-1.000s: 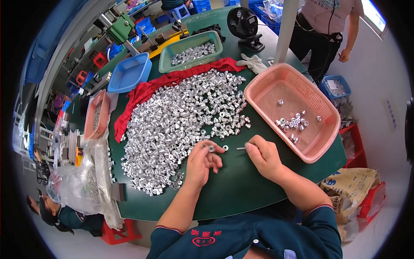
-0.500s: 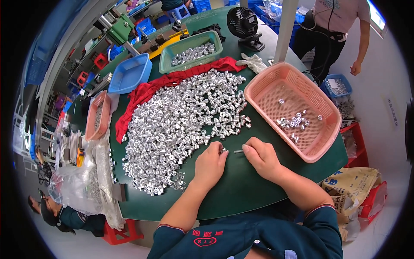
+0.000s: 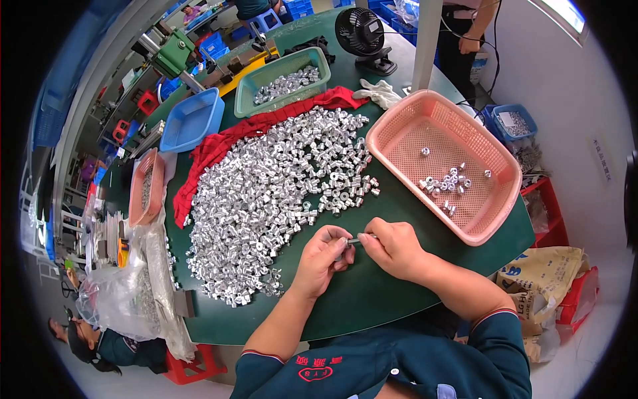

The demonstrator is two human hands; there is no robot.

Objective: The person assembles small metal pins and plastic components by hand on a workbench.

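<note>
My left hand (image 3: 319,264) is closed round a small silvery metal part, mostly hidden by the fingers. In my right hand (image 3: 397,251) I pinch a thin grey metal rod (image 3: 354,241), and its free end meets the part at my left fingertips. Whether the rod is inside the part I cannot tell. Just beyond my left hand a wide heap of small shiny metal parts (image 3: 256,193) covers the green table (image 3: 379,299). On the right, a pink perforated basket (image 3: 488,209) holds several of the same kind of part.
A red cloth (image 3: 199,159) edges the heap's far side. Behind it stand a blue tray (image 3: 179,136), a green tray (image 3: 242,100) with metal parts, and a black fan (image 3: 359,32). White gloves (image 3: 380,94) lie behind the pink basket. Another person (image 3: 458,46) stands at the back right.
My hands have come together, bringing the rod against the part in my left hand. My left hand has turned to show more of its fingers. The person at the back right has shifted left.
</note>
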